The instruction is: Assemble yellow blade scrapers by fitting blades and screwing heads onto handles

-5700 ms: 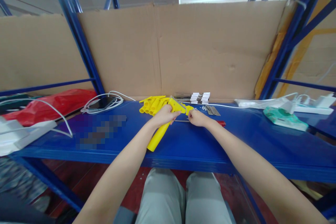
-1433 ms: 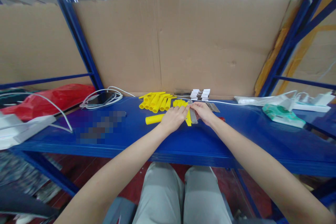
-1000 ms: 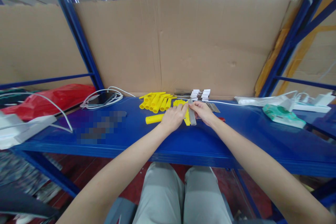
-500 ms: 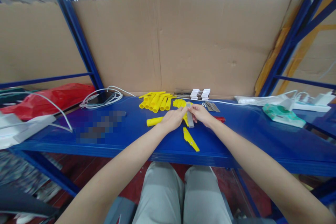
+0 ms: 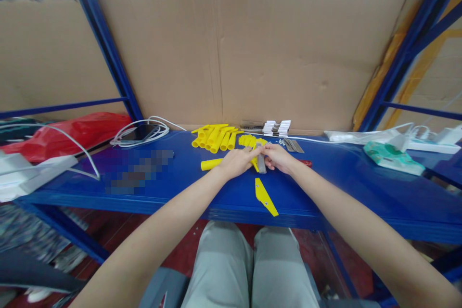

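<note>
My left hand [image 5: 236, 161] is closed around a yellow scraper handle [image 5: 211, 164], whose tubular end sticks out to the left. At the handle's wide head lies a flat grey metal blade [image 5: 261, 164], upright in view. My right hand [image 5: 277, 158] pinches the blade near its upper end, and both hands' fingertips meet there. A separate yellow plate [image 5: 266, 197] with small metal screws in it lies near the table's front edge, touched by neither hand. Just right of my right hand a red-handled tool [image 5: 306, 163] is partly hidden.
Behind my hands are a pile of yellow handles [image 5: 215, 138], several small yellow pieces [image 5: 250, 140], white-wrapped stacks [image 5: 277, 128] and loose grey blades [image 5: 293, 145]. A coiled white cable [image 5: 144, 135] and a red bag [image 5: 83, 134] lie left; a green packet [image 5: 391, 158] lies right.
The yellow plate has shifted slightly toward the table's front edge and to the right in view. My hands keep their hold on the handle and blade, with fingertips slightly shifted.
</note>
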### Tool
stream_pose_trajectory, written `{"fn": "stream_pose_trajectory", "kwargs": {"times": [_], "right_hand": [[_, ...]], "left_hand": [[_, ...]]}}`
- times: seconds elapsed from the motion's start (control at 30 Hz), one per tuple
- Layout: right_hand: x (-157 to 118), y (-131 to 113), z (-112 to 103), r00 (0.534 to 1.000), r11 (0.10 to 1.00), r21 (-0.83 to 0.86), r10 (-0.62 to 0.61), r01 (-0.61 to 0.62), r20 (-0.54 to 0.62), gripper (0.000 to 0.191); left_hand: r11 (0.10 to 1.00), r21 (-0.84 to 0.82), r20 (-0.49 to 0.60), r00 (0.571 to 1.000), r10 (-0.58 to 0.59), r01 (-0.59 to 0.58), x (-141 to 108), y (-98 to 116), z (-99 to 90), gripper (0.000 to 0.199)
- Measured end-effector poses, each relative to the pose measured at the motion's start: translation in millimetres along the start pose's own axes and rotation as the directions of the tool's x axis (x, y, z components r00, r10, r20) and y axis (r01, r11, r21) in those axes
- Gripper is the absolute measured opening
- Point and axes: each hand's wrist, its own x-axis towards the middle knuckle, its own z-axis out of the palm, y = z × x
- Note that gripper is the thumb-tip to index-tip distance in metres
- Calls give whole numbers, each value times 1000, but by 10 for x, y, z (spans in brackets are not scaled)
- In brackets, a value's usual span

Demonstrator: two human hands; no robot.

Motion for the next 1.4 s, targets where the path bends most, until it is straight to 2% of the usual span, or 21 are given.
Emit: {"fn": "stream_pose_trajectory", "kwargs": {"times": [0.1, 0.23, 0.4, 0.53, 0.63, 0.87, 1.1, 1.2, 1.3, 1.4], "right_hand": [[-11, -14, -28, 1000, 999, 32, -23, 24, -11, 24], [-9, -33, -57, 996, 996, -15, -84, 84, 8, 26], [-22, -93, -80, 996, 996, -36, -86, 86, 2, 23], [-44, -98, -117, 988, 994, -86, -52, 64, 143, 20], [-38, -64, -128, 971, 984, -155, -52, 90, 234, 25], [-53, -39, -120, 959, 972, -144, -148, 186, 243, 26], [-74, -57, -179, 953, 963, -250, -19, 98, 302, 25], [-87, -98, -195, 961, 957, -275, -15, 93, 275, 18], [-104, -145, -206, 979, 946, -309, -36, 98, 200, 10], [-128, -188, -231, 993, 884, -457, -64, 101, 96, 12]], "left_hand": [[1000, -18, -41, 999, 17, -17, -8, -14, -3, 54], [999, -17, -77, 997, 27, -29, -7, -26, 10, 49], [999, 1, -79, 996, -43, 44, 8, -20, -12, 46], [990, 14, -74, 988, -137, 139, 6, -18, -45, 45], [990, 15, -89, 987, -137, 139, 1, -12, -50, 44], [991, 27, -149, 981, -124, 129, 3, 0, -15, 43], [995, 44, -113, 990, -89, 94, -7, 8, -22, 43], [995, 42, -94, 991, -90, 94, -8, 16, -30, 44], [994, 27, -85, 991, -99, 102, -2, 16, -25, 44], [992, 6, -60, 990, -128, 129, 6, 8, -19, 44]]}}
